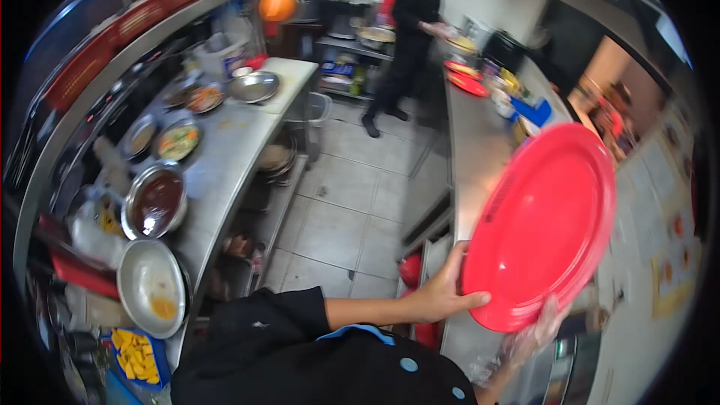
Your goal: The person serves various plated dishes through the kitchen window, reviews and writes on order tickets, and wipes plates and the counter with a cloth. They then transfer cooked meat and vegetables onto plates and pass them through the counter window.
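Note:
A red oval platter [541, 229] is held up, tilted, at the right of the head view, and its upper surface looks bare. My left hand [454, 289] grips its lower left rim, with the thumb over the edge and the other fingers partly hidden behind. At the bottom rim is my right hand [534, 331], in a clear plastic glove, closed on the platter with some fingers out of sight underneath. Below and behind the platter runs a steel counter [476, 180].
On the left worktable [232, 131] stand a bowl of dark red sauce [157, 199], a metal bowl with yellowish residue [139, 285] and a blue tub of yellow chunks [136, 358]. A co-worker [416, 30] stands at the counter's far end, near red plates [466, 84]. A tiled floor [341, 202] lies between.

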A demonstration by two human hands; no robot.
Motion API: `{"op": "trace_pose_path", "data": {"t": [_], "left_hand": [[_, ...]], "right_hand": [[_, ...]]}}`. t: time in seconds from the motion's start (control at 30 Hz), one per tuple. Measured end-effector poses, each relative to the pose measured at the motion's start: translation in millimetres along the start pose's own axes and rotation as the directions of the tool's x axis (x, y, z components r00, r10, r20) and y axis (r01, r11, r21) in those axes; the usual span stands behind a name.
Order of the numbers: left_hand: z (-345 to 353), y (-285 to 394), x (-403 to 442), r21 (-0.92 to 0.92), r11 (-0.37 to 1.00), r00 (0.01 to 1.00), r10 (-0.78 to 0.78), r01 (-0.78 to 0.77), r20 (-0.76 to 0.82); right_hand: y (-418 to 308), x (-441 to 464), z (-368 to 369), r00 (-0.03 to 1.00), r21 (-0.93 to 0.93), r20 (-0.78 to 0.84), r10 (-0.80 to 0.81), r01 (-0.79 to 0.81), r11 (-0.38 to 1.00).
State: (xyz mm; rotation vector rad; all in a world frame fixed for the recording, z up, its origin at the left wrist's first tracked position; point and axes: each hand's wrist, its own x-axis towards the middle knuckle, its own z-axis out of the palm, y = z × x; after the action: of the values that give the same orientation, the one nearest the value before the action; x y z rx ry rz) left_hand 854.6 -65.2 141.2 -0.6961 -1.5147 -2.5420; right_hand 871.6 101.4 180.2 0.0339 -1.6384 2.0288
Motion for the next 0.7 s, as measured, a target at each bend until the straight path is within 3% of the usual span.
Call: {"op": "trace_pose_path", "data": {"t": [0.07,0.1,0.17,0.2,0.23,0.3,0.37,0.43,0.5,0.53,0.57,0.63,0.67,0.7], "left_hand": [[-80.8,43.1,-15.1,0.304,0.953,0.989,0.052,-0.008,-0.136],[-123.0,61.9,-25.1,0.183,0.982,0.97,0.081,-0.038,-0.229],[-192.6,111.7,-50.9,-0.044,0.989,0.878,0.103,-0.14,-0.467],[-218.6,140.1,-63.9,-0.14,0.967,0.794,0.087,-0.212,-0.601],[-239.7,154.2,-82.6,-0.004,0.982,0.708,0.135,-0.191,-0.693],[-264.1,172.3,-116.7,0.145,0.975,0.489,0.211,-0.169,-0.846],[-273.9,182.9,-142.5,0.271,0.938,0.223,0.318,-0.216,-0.921],[-286.9,184.3,-170.1,0.46,0.864,-0.035,0.463,-0.203,-0.886],[-293.7,191.5,-185.1,0.546,0.826,-0.239,0.507,-0.14,-0.828],[-289.4,201.4,-182.7,0.546,0.83,-0.327,0.488,-0.114,-0.809],[-291.1,206.5,-185.1,0.554,0.83,-0.378,0.494,-0.064,-0.783],[-304.2,209.7,-178.0,0.628,0.778,-0.518,0.533,-0.01,-0.669],[-311.4,212.9,-170.5,0.671,0.741,-0.574,0.555,0.013,-0.602],[-314.6,218.0,-159.6,0.676,0.737,-0.621,0.537,0.016,-0.571]], "right_hand": [[25.9,12.5,93.9,0.987,0.0,0.14,0.079,-0.08,0.997],[37.9,15.5,137.7,0.96,0.024,0.242,0.142,-0.153,0.988],[84.9,23.6,211.2,0.805,0.029,0.576,0.141,-0.192,0.981],[99.6,21.1,253.6,0.658,0.038,0.718,0.228,-0.365,0.93],[108.8,11.3,295.9,0.476,0.012,0.833,0.281,-0.525,0.851],[148.8,-6.0,364.3,0.156,-0.16,0.936,0.316,-0.611,0.775],[191.6,-36.3,435.9,-0.056,-0.244,0.961,0.271,-0.636,0.733],[247.7,-54.4,517.6,-0.333,-0.372,0.914,0.23,-0.464,0.804],[305.1,-89.7,605.2,-0.355,-0.263,0.93,0.091,-0.474,0.841],[324.3,-118.4,654.3,-0.292,-0.383,0.908,0.301,-0.284,0.879],[367.2,-146.3,703.8,-0.313,-0.418,0.893,0.324,-0.306,0.855],[397.6,-190.0,785.3,-0.37,-0.468,0.837,0.404,-0.101,0.878],[415.1,-207.6,818.9,-0.411,-0.455,0.829,0.38,-0.098,0.885],[435.9,-226.5,849.8,-0.485,-0.23,0.844,0.229,0.06,0.971]]}}
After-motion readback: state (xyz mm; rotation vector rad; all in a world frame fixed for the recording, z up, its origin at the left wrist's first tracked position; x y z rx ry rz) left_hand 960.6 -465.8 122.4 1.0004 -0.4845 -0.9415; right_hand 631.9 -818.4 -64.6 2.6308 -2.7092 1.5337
